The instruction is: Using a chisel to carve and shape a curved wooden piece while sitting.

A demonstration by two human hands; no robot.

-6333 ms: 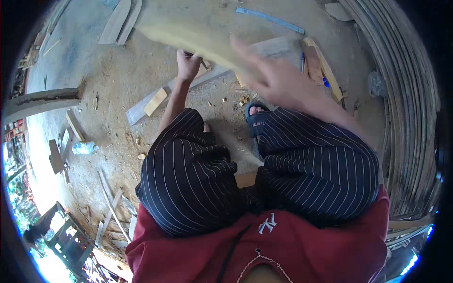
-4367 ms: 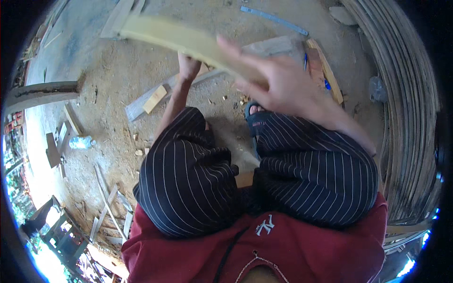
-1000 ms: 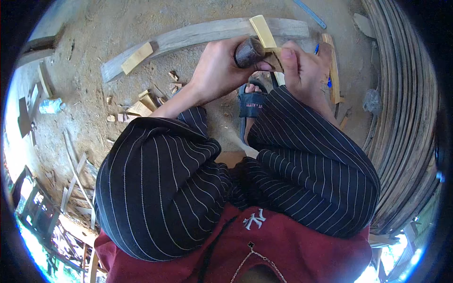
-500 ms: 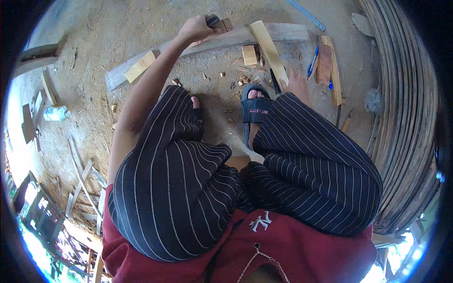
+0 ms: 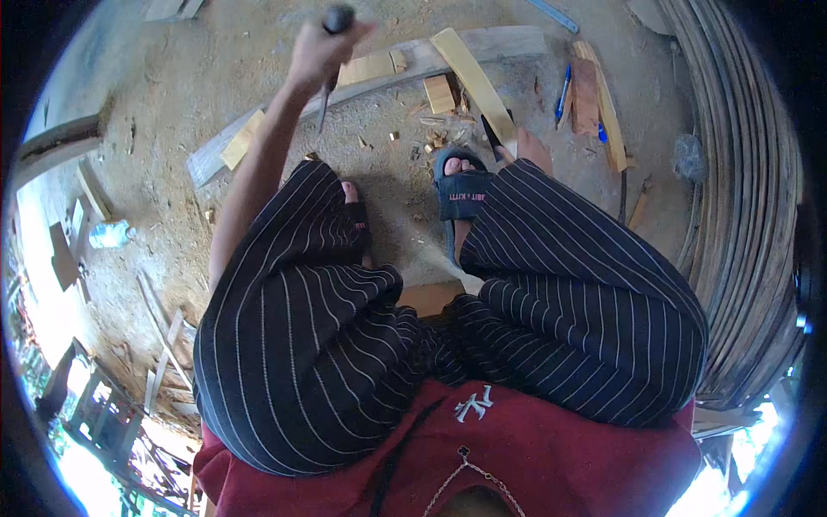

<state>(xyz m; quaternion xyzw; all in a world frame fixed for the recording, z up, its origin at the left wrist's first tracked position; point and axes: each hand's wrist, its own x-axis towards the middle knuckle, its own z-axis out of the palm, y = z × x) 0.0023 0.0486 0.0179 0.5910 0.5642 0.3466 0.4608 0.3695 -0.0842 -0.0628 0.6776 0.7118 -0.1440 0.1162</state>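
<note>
Raised at the upper left, my left hand is closed round a black-handled tool. Its narrow metal shaft points down toward me; motion blurs the hand, and the exact kind of tool is unclear. Below and right of it, a long weathered plank lies on the ground, bearing a light wood block. My right hand is beside my right knee, fingers bent, at the near end of a pale wood strip. A dark, pointed piece shows next to those fingers; what they grip is partly hidden.
Small wood blocks and chips lie round my sandals. A blue pen, a reddish wood piece and a metal ruler lie to the right. Stacked long boards line the right side; a plastic bottle lies left.
My left hand has lifted away from the plank, up and to the left, turning the tool so its shaft now shows. My right hand has drawn in closer to the strip's end.
</note>
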